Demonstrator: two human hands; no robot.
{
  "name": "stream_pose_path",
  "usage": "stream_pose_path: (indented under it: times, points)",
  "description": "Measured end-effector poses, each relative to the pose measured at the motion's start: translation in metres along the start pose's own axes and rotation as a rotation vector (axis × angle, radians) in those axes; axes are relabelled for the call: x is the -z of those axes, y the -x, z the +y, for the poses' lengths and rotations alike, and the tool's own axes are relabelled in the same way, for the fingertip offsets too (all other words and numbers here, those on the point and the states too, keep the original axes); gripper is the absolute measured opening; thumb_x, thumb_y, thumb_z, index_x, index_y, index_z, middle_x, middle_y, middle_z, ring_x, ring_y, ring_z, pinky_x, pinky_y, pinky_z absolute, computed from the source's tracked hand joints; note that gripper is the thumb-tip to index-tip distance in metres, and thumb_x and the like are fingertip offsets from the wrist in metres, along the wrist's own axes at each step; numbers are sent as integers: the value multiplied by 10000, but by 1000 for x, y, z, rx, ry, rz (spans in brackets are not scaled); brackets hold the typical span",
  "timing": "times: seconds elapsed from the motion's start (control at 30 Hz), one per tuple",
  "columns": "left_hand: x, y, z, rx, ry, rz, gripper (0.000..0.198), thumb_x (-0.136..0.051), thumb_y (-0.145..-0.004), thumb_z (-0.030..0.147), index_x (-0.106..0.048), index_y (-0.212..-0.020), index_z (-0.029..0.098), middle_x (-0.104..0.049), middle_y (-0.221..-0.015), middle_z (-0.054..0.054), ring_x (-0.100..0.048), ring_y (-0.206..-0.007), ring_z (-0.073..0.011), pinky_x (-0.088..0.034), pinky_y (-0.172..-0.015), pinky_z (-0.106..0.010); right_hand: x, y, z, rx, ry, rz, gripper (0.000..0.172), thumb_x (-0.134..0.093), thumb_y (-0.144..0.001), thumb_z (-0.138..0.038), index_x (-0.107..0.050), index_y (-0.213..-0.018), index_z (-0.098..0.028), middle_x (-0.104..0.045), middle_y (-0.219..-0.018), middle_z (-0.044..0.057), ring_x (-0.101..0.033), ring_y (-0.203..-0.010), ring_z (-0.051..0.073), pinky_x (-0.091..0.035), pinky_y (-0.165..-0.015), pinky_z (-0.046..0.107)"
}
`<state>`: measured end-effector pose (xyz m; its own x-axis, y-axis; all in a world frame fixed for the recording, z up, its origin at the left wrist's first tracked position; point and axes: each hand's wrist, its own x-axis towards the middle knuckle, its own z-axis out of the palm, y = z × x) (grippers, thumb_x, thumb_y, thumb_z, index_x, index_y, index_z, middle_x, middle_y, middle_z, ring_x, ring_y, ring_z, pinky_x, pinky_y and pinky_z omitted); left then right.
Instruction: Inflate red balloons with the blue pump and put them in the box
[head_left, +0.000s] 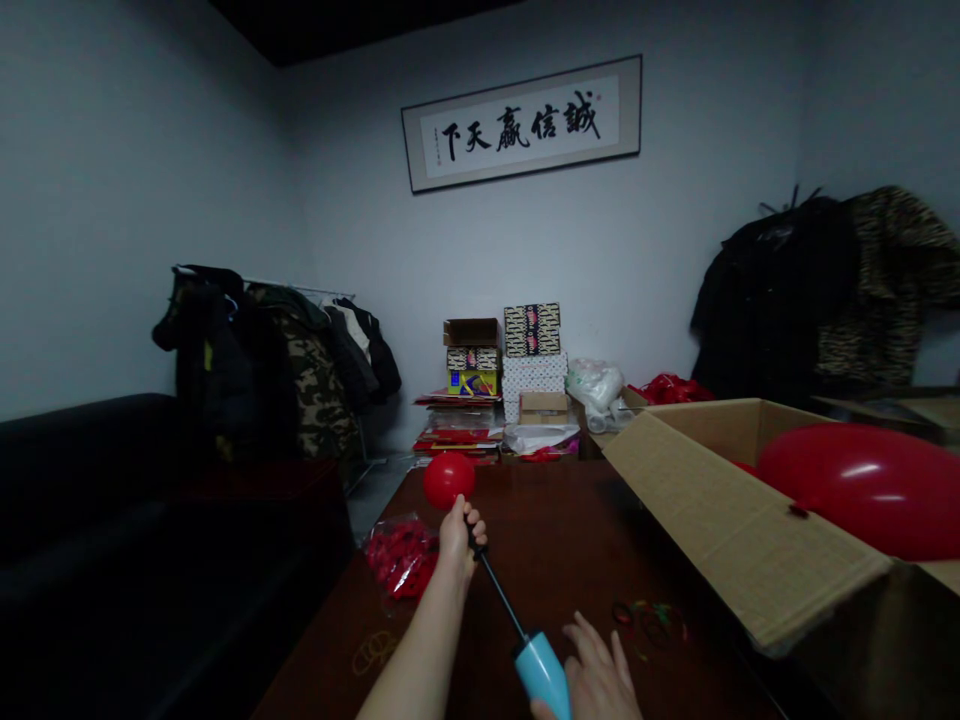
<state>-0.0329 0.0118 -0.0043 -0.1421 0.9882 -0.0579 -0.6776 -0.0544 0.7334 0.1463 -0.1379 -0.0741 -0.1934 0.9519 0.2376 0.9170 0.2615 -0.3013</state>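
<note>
A small, partly inflated red balloon point(449, 480) sits at the far end of a blue balloon pump point(541, 672). My left hand point(459, 535) is closed around the pump's black end, its thumb up by the balloon's neck. A dark rod runs from there to the blue body, so the pump is drawn out. Around the near part of that body is my right hand point(596, 675), thumb below it and the fingers loosely stretched along its right side. Part of this hand is cut off by the lower edge.
Left on the brown table point(555, 520) are a clear bag of red balloons point(401, 560) and several rubber bands point(373, 652). Coloured bands point(652, 622) lie right. An open cardboard box point(720, 510) holds a large red balloon point(862, 490). Stacked boxes point(532, 375) stand behind.
</note>
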Motion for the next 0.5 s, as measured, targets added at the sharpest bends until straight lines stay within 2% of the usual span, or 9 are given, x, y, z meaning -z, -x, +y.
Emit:
stream_pose_path:
  times: [0.13, 0.33, 0.4, 0.5]
  points:
    - [-10, 13, -13, 48, -22, -10, 345, -582, -767, 438, -342, -674, 206, -339, -504, 94, -326, -348, -38, -186, -340, -147, 16, -14, -14, -12, -44, 49, 437, -452, -784, -465, -675, -921, -115, -505, -1312, 178, -301, -1319, 327, -100, -1097, 551]
    - [-21, 29, -27, 96, -105, -2, 360, -596, -739, 494, -383, -699, 207, -402, -515, 71, -575, -512, -139, -390, -429, -203, 40, -42, -28, -16, -143, 34, 495, -349, -850, -454, -644, -1009, -90, -494, -1311, 183, -309, -1312, 314, -111, -1093, 543]
    - [-21, 30, -24, 84, -132, -7, 359, -589, -741, 503, -387, -702, 208, -415, -514, 69, -571, -501, -144, -405, -430, -216, 40, -45, -30, -14, -175, 34, 505, -338, -857, -459, -643, -1010, -86, -504, -1298, 183, -316, -1306, 313, -116, -1094, 540]
    - [-20, 28, -20, 42, -167, -15, 353, -567, -757, 503, -386, -690, 208, -414, -501, 75, -474, -407, -102, -401, -404, -218, 34, -44, -33, -15, -210, 60, 484, -333, -867, -450, -639, -1018, -107, -533, -1264, 163, -338, -1294, 295, -120, -1098, 524]
